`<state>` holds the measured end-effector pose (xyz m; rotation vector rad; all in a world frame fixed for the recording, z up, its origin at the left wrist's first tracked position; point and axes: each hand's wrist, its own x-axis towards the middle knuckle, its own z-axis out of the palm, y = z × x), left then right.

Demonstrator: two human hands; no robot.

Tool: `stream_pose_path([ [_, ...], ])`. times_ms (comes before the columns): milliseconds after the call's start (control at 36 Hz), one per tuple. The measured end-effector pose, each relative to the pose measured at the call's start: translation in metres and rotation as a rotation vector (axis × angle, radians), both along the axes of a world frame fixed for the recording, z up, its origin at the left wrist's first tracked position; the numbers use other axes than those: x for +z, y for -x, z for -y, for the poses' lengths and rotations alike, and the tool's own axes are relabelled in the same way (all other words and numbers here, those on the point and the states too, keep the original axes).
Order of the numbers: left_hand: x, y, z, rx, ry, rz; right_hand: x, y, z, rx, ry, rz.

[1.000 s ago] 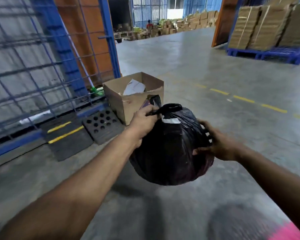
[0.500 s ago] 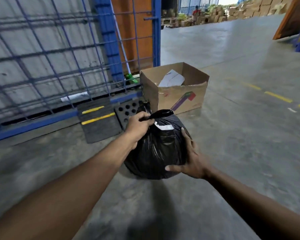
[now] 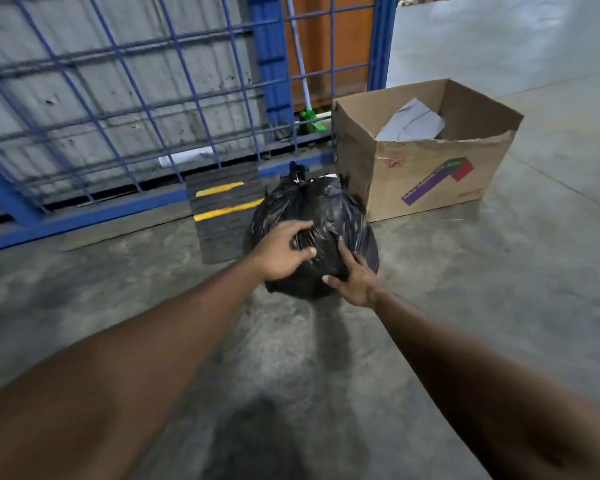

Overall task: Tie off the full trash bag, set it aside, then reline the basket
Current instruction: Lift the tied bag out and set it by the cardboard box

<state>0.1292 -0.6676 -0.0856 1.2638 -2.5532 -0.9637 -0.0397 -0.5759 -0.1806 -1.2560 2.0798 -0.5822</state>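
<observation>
The black trash bag [image 3: 329, 209] is tied at the top in a knot and rests on the concrete floor, close against the left corner of a cardboard box. My left hand [image 3: 281, 252] lies on the bag's near left side with the fingers spread over the plastic. My right hand [image 3: 355, 282] cups its lower right side, so the bag sits between both palms. No basket is in view.
The open cardboard box [image 3: 426, 174] holds crumpled paper. A black rubber wedge with yellow stripes [image 3: 222, 209] lies left of the bag. Behind runs a blue wire-mesh fence [image 3: 153, 98], with a green broom head [image 3: 309, 117] at its foot. Bare concrete extends right and toward me.
The bag has gone down from the air to the floor beside the box. My left hand has left the knot and moved onto the bag's side. The view has swung left and down.
</observation>
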Motion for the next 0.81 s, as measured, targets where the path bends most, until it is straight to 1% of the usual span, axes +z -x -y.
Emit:
stream_pose_path([
  [56, -0.010, -0.010, -0.008, -0.084, 0.011, 0.086, -0.004, -0.003, 0.009, 0.041, -0.050, -0.016],
  [111, -0.014, -0.016, -0.016, -0.135, 0.007, 0.133, -0.002, -0.005, 0.013, 0.034, -0.070, -0.024],
  [250, -0.007, -0.020, -0.033, -0.154, 0.083, 0.070, 0.026, -0.003, 0.004, -0.024, -0.048, -0.001],
  [389, 0.018, -0.014, -0.060, -0.220, 0.133, -0.039, 0.080, 0.014, -0.046, 0.047, -0.028, -0.126],
  [444, 0.028, -0.008, -0.074, -0.255, 0.146, -0.092, 0.103, 0.021, -0.075, 0.068, -0.052, -0.161],
  [583, 0.053, 0.018, -0.125, -0.393, 0.128, -0.205, 0.159, 0.037, -0.176, 0.014, -0.117, -0.192],
  [639, 0.064, 0.037, -0.163, -0.479, 0.097, -0.232, 0.185, 0.043, -0.237, -0.062, -0.128, -0.213],
  [667, 0.067, 0.042, -0.175, -0.485, 0.078, -0.240, 0.195, 0.043, -0.256, -0.081, -0.134, -0.238],
  [694, 0.069, 0.043, -0.177, -0.500, 0.077, -0.223, 0.200, 0.044, -0.258, -0.075, -0.118, -0.249],
  [722, 0.078, 0.062, -0.228, -0.630, 0.050, -0.232, 0.217, 0.040, -0.329, -0.182, -0.136, -0.274],
  [750, 0.079, 0.063, -0.232, -0.641, 0.069, -0.218, 0.221, 0.041, -0.333, -0.173, -0.125, -0.275],
  [778, 0.082, 0.071, -0.256, -0.679, 0.054, -0.245, 0.231, 0.037, -0.362, -0.218, -0.136, -0.295],
  [806, 0.083, 0.075, -0.265, -0.682, 0.045, -0.258, 0.238, 0.034, -0.369, -0.221, -0.136, -0.311],
])
